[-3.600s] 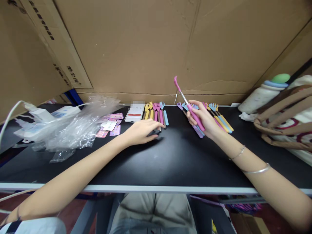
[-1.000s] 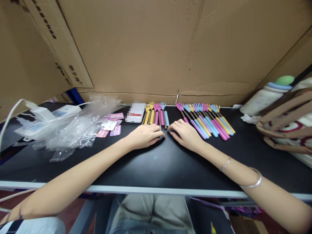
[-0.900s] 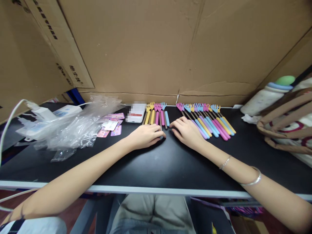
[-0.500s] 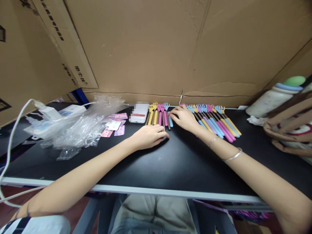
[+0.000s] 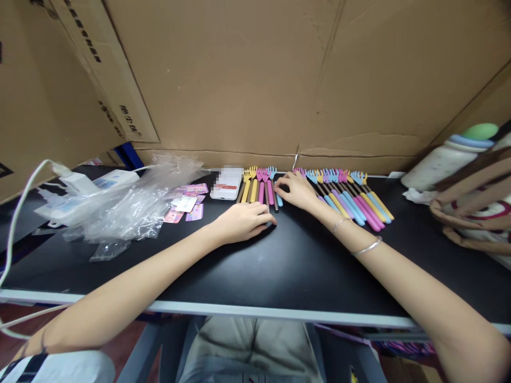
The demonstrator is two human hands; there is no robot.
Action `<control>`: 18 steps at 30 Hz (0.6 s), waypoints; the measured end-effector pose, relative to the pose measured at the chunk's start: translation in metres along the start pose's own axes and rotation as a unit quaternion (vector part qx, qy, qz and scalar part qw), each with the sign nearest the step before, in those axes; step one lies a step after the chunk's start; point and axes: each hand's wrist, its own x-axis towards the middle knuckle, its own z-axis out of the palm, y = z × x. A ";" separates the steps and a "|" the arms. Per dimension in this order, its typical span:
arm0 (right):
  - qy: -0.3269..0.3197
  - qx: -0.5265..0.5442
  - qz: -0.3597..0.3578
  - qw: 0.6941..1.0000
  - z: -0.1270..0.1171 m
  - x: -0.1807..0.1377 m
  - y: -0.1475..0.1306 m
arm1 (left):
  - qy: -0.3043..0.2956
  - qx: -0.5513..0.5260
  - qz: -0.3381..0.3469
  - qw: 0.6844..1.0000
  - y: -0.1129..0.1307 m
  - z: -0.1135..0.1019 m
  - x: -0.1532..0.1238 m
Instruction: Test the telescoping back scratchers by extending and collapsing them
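Note:
Small hand-headed back scratchers with coloured handles lie in two rows. In the left row are yellow back scratchers (image 5: 254, 190), pink ones and, at its right end, a blue back scratcher (image 5: 280, 201). My left hand (image 5: 243, 221) rests at the near ends of this row, its fingers curled around the lower end of a dark-shafted scratcher and hiding it. My right hand (image 5: 297, 191) reaches in from the right, with its bent fingertips closed at the shaft of the blue one. Under and beyond that hand, the right row (image 5: 351, 199) fans out in mixed colours.
A white box (image 5: 226, 186) stands left of the scratchers, beside small printed cards (image 5: 194, 211). Crumpled clear plastic bags (image 5: 136, 213) partly cover a white power strip (image 5: 114, 181). At the right are a bottle (image 5: 445, 162) and a brown-handled bag (image 5: 463, 213). Cardboard (image 5: 239, 80) walls the back.
My right forearm has shifted slightly left, and the fingers have moved a little at the blue scratcher. My left hand stays almost where it was. The view has shifted slightly.

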 end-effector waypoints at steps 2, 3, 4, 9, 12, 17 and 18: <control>0.001 -0.003 -0.001 1.000 0.001 -0.001 -0.002 | 0.002 0.002 0.002 1.000 0.000 0.001 0.000; 0.002 -0.004 -0.002 1.000 0.001 -0.001 -0.003 | 0.002 0.002 0.003 1.000 -0.001 0.001 0.000; 0.002 -0.005 -0.003 1.000 0.002 -0.001 -0.004 | 0.002 0.003 0.004 1.000 -0.001 0.001 -0.001; -0.006 -0.019 -0.001 1.000 0.002 -0.005 -0.008 | 0.003 0.002 0.002 1.000 -0.001 0.001 -0.001; -0.012 -0.034 0.010 0.999 0.001 -0.007 -0.008 | 0.001 0.003 -0.001 1.000 -0.001 0.001 0.000; -0.028 -0.056 0.015 0.998 -0.004 -0.008 -0.002 | -0.001 0.007 0.002 1.000 0.000 0.000 0.000; -0.032 -0.058 0.015 0.998 -0.005 -0.008 -0.001 | -0.002 0.007 0.002 1.000 0.000 0.000 0.000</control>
